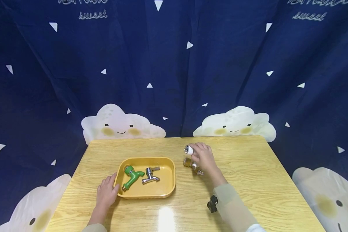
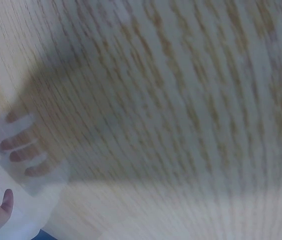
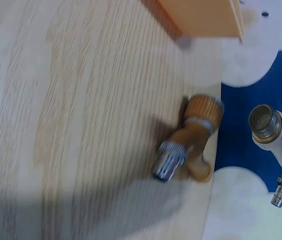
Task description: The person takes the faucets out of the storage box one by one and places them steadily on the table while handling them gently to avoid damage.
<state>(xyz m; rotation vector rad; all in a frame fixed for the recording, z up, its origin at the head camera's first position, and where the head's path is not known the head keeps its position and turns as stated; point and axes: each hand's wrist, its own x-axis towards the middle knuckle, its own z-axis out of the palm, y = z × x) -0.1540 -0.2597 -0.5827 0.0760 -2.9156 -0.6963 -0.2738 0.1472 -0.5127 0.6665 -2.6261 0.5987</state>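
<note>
My right hand [image 1: 204,158] holds a white tap [image 1: 189,150] above the table, near the back. In the right wrist view, the threaded metal mouth and chrome spout end of the white tap [image 3: 280,142] show, with fingertips on it at the frame's edge. Below that hand lies a bronze-brown tap [image 3: 193,132] with a chrome nozzle. My left hand [image 1: 106,191] rests at the left rim of a yellow tray [image 1: 168,194], its fingers loosely extended. Inside the tray lie a green tap [image 1: 131,176] on the left and a small chrome tap [image 1: 150,176] near the middle.
The wooden table [image 1: 237,154] ends at the back against a dark blue curtain [image 1: 174,64] printed with clouds and triangles. A black device [image 1: 212,204] sits at my right wrist. Glare shows near the table's front.
</note>
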